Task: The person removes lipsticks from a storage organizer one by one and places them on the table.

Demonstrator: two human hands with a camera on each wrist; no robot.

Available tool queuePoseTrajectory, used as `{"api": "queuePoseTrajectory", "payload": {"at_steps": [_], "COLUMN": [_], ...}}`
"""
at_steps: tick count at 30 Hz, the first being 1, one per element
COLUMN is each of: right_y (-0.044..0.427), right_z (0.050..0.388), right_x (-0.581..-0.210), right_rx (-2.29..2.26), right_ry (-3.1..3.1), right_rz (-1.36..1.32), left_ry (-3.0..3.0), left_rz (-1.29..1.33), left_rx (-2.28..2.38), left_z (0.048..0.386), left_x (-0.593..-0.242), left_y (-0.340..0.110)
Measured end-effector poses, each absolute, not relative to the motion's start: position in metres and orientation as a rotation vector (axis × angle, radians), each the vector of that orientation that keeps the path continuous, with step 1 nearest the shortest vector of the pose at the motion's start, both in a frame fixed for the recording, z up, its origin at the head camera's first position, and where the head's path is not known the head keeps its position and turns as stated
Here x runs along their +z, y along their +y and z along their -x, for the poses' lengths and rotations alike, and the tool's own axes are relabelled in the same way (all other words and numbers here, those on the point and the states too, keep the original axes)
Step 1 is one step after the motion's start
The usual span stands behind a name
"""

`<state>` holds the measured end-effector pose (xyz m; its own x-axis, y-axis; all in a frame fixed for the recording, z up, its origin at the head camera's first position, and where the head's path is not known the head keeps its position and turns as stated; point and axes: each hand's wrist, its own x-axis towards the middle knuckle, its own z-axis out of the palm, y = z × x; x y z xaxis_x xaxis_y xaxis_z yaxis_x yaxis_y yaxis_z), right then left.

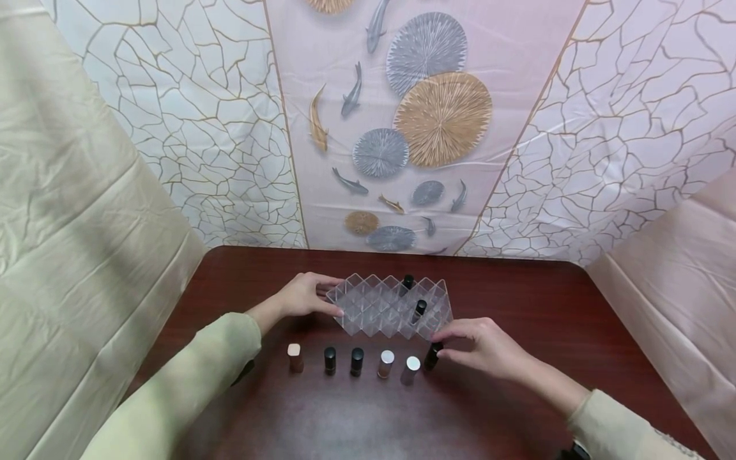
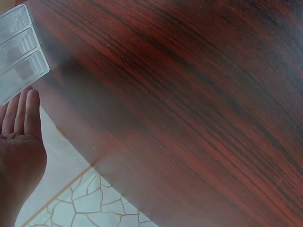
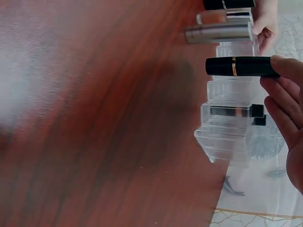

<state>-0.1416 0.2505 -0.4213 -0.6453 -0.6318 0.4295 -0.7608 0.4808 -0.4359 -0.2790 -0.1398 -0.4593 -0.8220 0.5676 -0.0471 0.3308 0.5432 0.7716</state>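
Observation:
My right hand pinches the top of a black lipstick with a thin gold band, between thumb and fingertips. That lipstick is upright at the front right of a clear lipstick organizer with diamond-shaped compartments. At the organizer's left end, my left hand holds it with the thumb in front and fingers behind. The left wrist view shows these fingers straight against its edge. Two black-capped lipsticks stand inside the organizer toward its right: one rear, one nearer the front.
Before the organizer, a row of lipsticks stands on the dark wood table: a pink-capped one, two black ones, a clear-bodied silver-capped one and a silver one. Patterned cloth hangs behind.

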Motion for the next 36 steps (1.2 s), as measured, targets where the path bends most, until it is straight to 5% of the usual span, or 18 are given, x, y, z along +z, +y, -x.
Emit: {"api": "queuePoseTrajectory", "payload": {"at_steps": [36], "right_y": [0.263], "right_z": [0.121], "right_x": [-0.443], "right_rx": [0.917], "right_ry": [-2.616], "right_rz": [-1.152], "left_ry": [2.495], "left_rz": [-0.759], "left_rx": [1.136], "left_z": [0.278], "left_x": [-0.457], "left_y": [-0.14]}}
